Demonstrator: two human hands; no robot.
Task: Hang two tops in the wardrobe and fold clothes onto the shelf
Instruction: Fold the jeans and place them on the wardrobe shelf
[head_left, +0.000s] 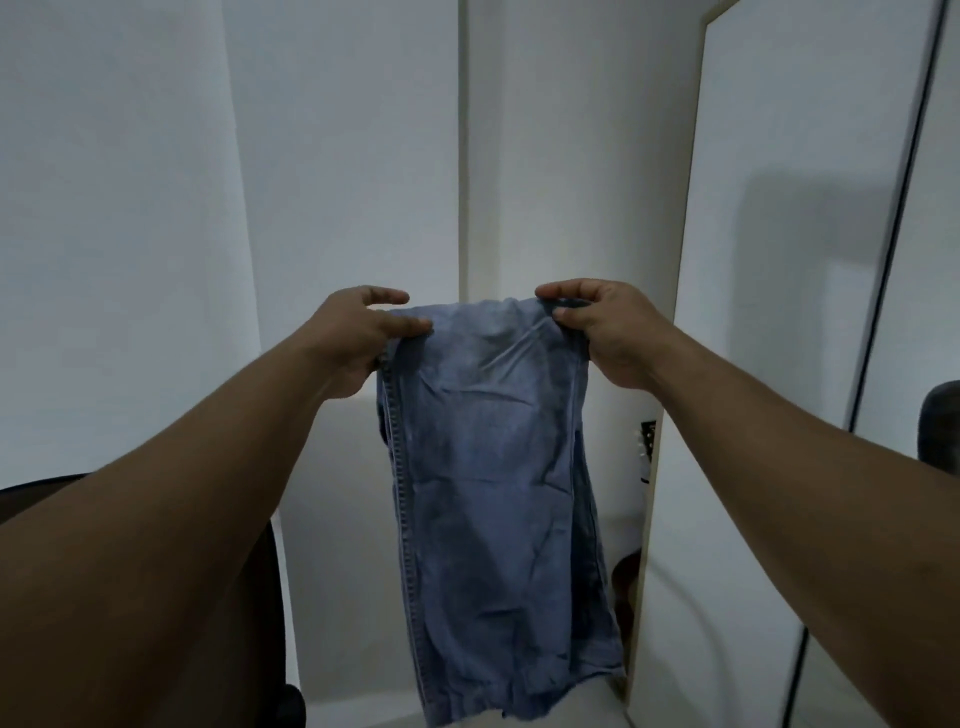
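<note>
A pair of blue jeans (493, 493), folded lengthwise, hangs straight down in front of me in the middle of the view. My left hand (358, 338) grips its top left corner, thumb over the cloth. My right hand (608, 327) pinches the top right corner. Both arms are stretched forward at about the same height, and the top edge runs nearly level between the hands. The lower end of the jeans dangles free near the bottom of the frame. No hanger or shelf is in view.
White wardrobe panels (337, 156) fill the background. A tall white door (779, 260) stands edge-on at the right, with a mirrored or glossy panel (924, 260) beyond it. A dark chair (270, 571) sits low at the left.
</note>
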